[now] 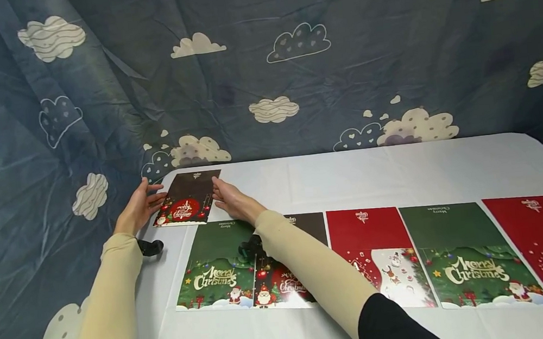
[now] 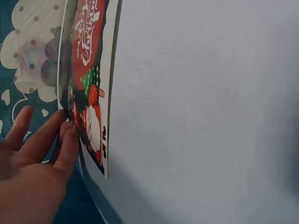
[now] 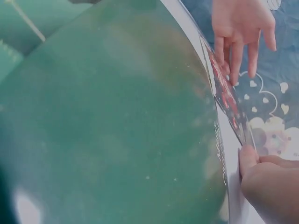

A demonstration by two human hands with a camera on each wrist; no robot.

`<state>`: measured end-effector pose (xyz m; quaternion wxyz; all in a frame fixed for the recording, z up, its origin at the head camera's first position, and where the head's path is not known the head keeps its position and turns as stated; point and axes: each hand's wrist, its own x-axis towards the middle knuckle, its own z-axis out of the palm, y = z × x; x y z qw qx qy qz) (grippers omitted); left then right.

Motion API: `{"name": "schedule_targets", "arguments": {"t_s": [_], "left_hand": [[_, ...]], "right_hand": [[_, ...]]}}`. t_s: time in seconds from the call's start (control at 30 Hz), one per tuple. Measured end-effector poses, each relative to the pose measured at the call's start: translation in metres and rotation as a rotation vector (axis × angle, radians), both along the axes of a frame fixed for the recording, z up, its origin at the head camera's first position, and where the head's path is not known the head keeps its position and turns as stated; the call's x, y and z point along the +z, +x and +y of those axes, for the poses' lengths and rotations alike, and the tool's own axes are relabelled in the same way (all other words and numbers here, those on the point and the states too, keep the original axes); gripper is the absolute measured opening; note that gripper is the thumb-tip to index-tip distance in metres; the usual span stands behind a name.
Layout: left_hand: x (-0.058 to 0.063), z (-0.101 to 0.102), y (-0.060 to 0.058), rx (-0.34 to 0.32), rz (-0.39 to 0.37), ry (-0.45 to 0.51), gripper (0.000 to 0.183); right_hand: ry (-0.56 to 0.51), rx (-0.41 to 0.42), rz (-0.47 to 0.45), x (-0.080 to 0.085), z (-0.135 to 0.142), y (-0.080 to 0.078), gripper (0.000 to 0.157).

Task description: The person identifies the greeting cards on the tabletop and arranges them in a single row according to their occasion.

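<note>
Flanking a dark Christmas card (image 1: 187, 191) — left hand (image 1: 140, 206) spread against its edge, right hand (image 1: 236, 200) opposite, whether pinching unclear

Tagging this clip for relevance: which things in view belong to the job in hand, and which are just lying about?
In the job:
- dark Christmas card, between left grip and right grip
- row of Christmas cards, probably: same kind, laid out alongside

Just around:
- cloud-print backdrop
- white table, support only
- black wrist gear

“Merry Christmas”: green cards (image 1: 214, 265) (image 1: 476, 253); “Christmas”: dark card (image 1: 188, 196)
</note>
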<state>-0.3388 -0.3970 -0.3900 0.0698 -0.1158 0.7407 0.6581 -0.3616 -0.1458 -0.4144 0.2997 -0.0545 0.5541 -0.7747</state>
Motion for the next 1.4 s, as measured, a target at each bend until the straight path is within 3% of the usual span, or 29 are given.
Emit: {"name": "schedule_targets", "arguments": {"t_s": [0.13,0.33,0.5,0.6,0.73,0.83,1.07,1.3,1.4], "left_hand": [[0.0,-0.001,0.002,0.013,0.011,-0.005,0.08],[-0.004,0.0,0.003,0.112,0.009,0.027,0.072],[-0.008,0.003,0.002,0.176,0.017,0.062,0.064],[-0.007,0.006,0.003,0.206,0.018,0.047,0.06],[-0.006,0.01,0.007,0.245,0.015,0.002,0.044],[-0.005,0.016,0.011,0.229,0.028,-0.071,0.041],[-0.006,0.028,0.019,0.159,0.115,-0.269,0.053],[0.003,0.056,0.033,0.238,0.278,-0.233,0.041],[0.009,0.075,0.042,0.197,0.323,-0.251,0.036]], "right_hand": [[-0.01,-0.006,-0.003,0.001,0.0,0.001,0.063],[-0.047,0.0,-0.019,0.0,0.002,0.001,0.065],[-0.148,-0.052,-0.084,0.0,0.012,0.001,0.064],[-0.167,-0.072,-0.098,0.003,0.022,0.002,0.064],[-0.137,-0.035,-0.074,0.012,0.034,0.006,0.064],[-0.15,-0.002,-0.07,0.018,0.044,0.009,0.062],[-0.197,0.031,-0.075,0.024,0.068,0.01,0.061],[-0.187,0.092,-0.022,0.04,0.084,0.022,0.059],[-0.185,0.129,0.006,0.049,0.09,0.03,0.057]]}}
